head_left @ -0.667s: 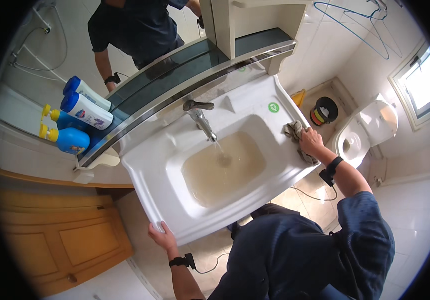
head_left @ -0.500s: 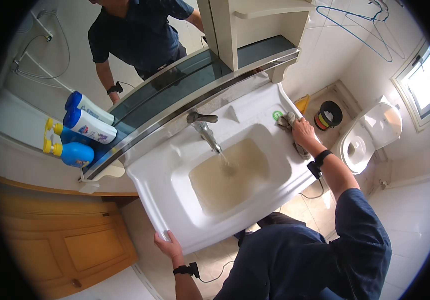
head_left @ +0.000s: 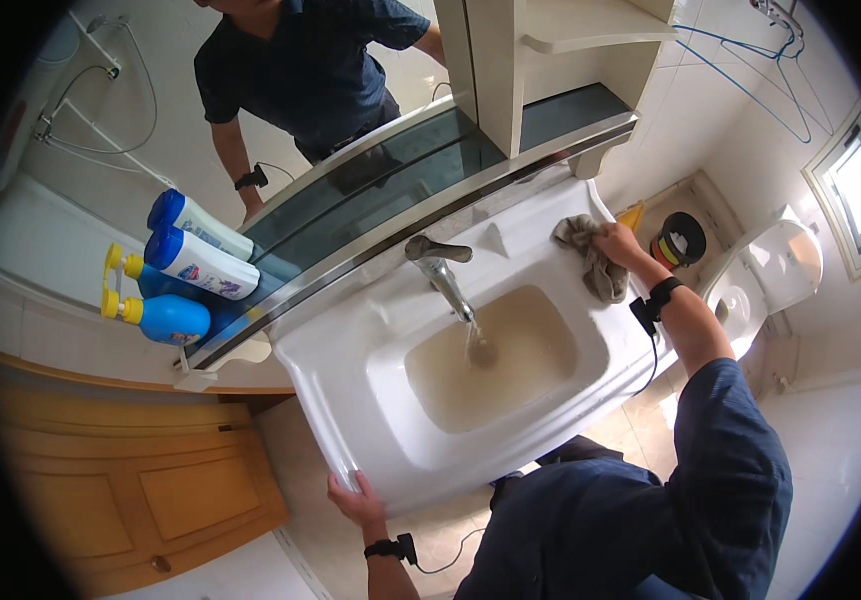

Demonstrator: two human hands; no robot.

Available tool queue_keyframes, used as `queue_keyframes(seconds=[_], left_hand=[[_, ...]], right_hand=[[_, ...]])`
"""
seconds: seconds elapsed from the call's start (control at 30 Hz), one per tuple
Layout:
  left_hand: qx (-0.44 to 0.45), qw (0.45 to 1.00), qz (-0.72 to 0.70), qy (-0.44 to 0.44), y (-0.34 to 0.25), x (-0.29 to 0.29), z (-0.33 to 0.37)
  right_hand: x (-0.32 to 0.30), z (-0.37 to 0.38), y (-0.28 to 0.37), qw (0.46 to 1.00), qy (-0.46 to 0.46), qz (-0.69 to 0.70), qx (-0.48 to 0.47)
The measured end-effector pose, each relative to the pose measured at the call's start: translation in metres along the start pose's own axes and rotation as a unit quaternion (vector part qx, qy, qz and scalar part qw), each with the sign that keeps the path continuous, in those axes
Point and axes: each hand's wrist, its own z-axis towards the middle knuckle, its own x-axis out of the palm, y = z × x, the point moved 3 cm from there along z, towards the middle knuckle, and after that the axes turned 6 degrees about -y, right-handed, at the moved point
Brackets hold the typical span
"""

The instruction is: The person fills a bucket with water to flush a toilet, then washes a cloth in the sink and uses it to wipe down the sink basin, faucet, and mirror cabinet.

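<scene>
My right hand (head_left: 618, 243) presses a crumpled grey-brown cloth (head_left: 590, 258) against the back right corner of a white washbasin (head_left: 350, 370), near the wall shelf. Over the basin's front left rim rests my left hand (head_left: 354, 497), its fingers curled on the edge. A chrome tap (head_left: 439, 264) runs water into the bowl, which holds murky brownish water (head_left: 490, 360).
A glass shelf (head_left: 370, 190) under a mirror carries a blue and white bottle (head_left: 195, 262) and a blue bottle with a yellow cap (head_left: 155, 315). A wooden cupboard (head_left: 150, 480) stands at the left, a white toilet (head_left: 770, 270) at the right, and a small bin (head_left: 680, 240) on the floor.
My right hand has slid the cloth from the basin's right rim up to its back right corner. My left hand stays on the front edge. The view has shifted slightly.
</scene>
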Motion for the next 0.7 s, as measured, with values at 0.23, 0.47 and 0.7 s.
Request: queue_keyframes(seconds=[0.23,0.47,0.7], left_hand=[[-0.022,0.999,0.008,0.031,-0.002,0.002,0.000],[-0.054,0.996,0.054,0.038,-0.021,0.000,0.002],[-0.028,0.998,0.050,0.025,-0.004,0.001,-0.002]], right_hand=[[0.017,0.053,0.011,0.982,-0.162,-0.034,0.088],[0.056,0.013,0.125,0.992,-0.091,0.060,0.062],[0.033,0.017,0.089,0.974,-0.133,0.178,0.039]])
